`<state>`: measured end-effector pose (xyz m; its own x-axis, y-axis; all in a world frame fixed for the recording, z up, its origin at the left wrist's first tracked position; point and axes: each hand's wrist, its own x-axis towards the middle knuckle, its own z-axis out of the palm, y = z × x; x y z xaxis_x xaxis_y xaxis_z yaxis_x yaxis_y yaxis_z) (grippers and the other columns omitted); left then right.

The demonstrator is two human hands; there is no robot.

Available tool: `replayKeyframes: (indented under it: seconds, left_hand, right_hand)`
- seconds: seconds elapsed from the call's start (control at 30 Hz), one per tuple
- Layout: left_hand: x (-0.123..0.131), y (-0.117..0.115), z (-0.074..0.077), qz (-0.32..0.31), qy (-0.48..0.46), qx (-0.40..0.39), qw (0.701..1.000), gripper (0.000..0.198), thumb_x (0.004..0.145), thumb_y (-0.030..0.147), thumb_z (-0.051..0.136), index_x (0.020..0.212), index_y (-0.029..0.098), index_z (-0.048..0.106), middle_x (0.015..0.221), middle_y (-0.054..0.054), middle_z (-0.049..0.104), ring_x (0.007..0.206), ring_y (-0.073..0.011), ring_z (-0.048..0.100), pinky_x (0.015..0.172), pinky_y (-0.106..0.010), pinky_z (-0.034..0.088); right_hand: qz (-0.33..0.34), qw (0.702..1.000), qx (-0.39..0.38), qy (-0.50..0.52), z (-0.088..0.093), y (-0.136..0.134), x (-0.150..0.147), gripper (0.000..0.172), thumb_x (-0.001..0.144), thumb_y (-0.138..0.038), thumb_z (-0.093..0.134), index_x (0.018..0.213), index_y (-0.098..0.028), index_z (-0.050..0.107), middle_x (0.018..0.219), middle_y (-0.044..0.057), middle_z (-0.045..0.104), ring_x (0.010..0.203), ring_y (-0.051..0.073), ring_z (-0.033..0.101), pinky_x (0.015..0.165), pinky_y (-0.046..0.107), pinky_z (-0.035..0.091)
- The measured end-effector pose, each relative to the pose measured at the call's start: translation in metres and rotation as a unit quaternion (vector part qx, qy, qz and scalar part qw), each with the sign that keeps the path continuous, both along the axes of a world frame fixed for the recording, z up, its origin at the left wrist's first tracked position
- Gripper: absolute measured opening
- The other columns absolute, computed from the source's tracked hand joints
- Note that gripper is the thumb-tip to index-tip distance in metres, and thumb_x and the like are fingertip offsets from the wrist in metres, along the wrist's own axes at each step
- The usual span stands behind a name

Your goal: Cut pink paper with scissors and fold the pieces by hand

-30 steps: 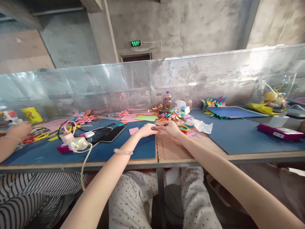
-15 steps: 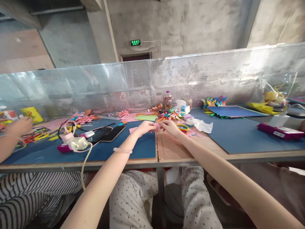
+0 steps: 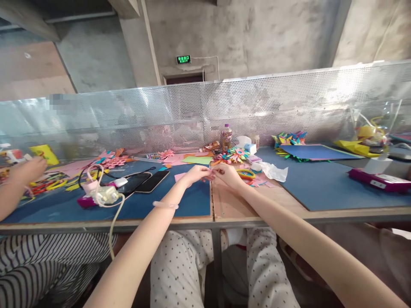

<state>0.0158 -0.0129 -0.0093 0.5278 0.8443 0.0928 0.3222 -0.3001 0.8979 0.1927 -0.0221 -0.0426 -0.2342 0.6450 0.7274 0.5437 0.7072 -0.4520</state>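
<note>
Head view: the left hand [image 3: 197, 174] and right hand [image 3: 226, 174] are together, fingertips meeting above the tabletop [image 3: 237, 205] — anything pinched there is too small to tell. A flat pink paper piece [image 3: 179, 176] lies just beside the left hand, partly hidden by it. Right of the right hand sit a rounded yellow ring [image 3: 246, 172] and a crumpled white sheet [image 3: 274, 172]; beyond — a spiky, multicoloured paper flower [image 3: 238, 155] and a perforated metal panel [image 3: 257, 107].

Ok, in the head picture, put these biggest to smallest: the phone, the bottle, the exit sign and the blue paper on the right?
1. Blue paper
2. Phone and bottle: too alike to rank
3. Exit sign
</note>
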Motion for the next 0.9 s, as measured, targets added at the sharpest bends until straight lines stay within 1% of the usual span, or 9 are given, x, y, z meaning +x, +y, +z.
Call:
replayKeyframes:
  seconds: [0.17,0.33,0.57,0.7,0.9]
  left_hand:
    - [0.0001,0.0006,0.0006,-0.001,-0.002,0.001,1.0,0.035,0.07,0.041,0.063,0.09,0.013,0.067,0.09,-0.012,0.069,0.083,-0.0209,0.064,0.064,-0.026,0.043]
    - [-0.0006,0.003,0.0003,-0.001,-0.003,0.005,1.0,0.038,0.07,0.043,0.063,0.091,0.012,0.067,0.089,-0.012,0.069,0.083,-0.0209,0.064,0.065,-0.026,0.043]
    - [-0.0023,0.0061,-0.0026,0.001,-0.006,0.011,1.0,0.037,0.069,0.044,0.063,0.087,0.012,0.068,0.088,-0.012,0.069,0.082,-0.0212,0.064,0.065,-0.027,0.043]
    - [-0.0021,0.0047,-0.0024,0.0,-0.027,0.002,1.0,0.036,0.07,0.043,0.062,0.087,0.012,0.067,0.087,-0.012,0.069,0.08,-0.02,0.064,0.065,-0.027,0.043]
    - [-0.0005,0.004,-0.0031,0.006,-0.039,-0.01,0.999,0.03,0.07,0.038,0.062,0.083,0.011,0.066,0.086,-0.013,0.069,0.08,-0.0206,0.065,0.064,-0.026,0.043]
  right_hand:
    - [-0.025,0.999,0.008,-0.026,-0.0002,-0.0006,-0.002,0.018,0.081,-0.024,0.051,0.083,-0.02,0.068,0.084,0.005,0.064,0.075,0.016,0.058,0.069,0.025,0.042]
    - [-0.062,0.994,0.041,-0.082,0.0003,-0.0001,-0.0011,0.018,0.083,-0.023,0.049,0.087,-0.022,0.067,0.086,0.005,0.065,0.079,0.016,0.057,0.07,0.024,0.041]
    - [-0.13,0.965,0.11,-0.197,-0.0005,-0.0026,-0.0011,0.018,0.085,-0.024,0.046,0.087,-0.02,0.064,0.09,0.006,0.063,0.086,0.017,0.054,0.064,0.023,0.038]
    - [-0.161,0.952,0.135,-0.221,-0.0021,-0.0044,-0.0057,0.023,0.088,-0.023,0.041,0.084,-0.019,0.063,0.088,0.007,0.062,0.085,0.017,0.052,0.061,0.023,0.036]
    - [-0.194,0.947,0.125,-0.221,-0.0043,-0.0048,-0.0094,0.022,0.088,-0.024,0.04,0.082,-0.02,0.061,0.085,0.006,0.06,0.084,0.017,0.05,0.055,0.024,0.031]
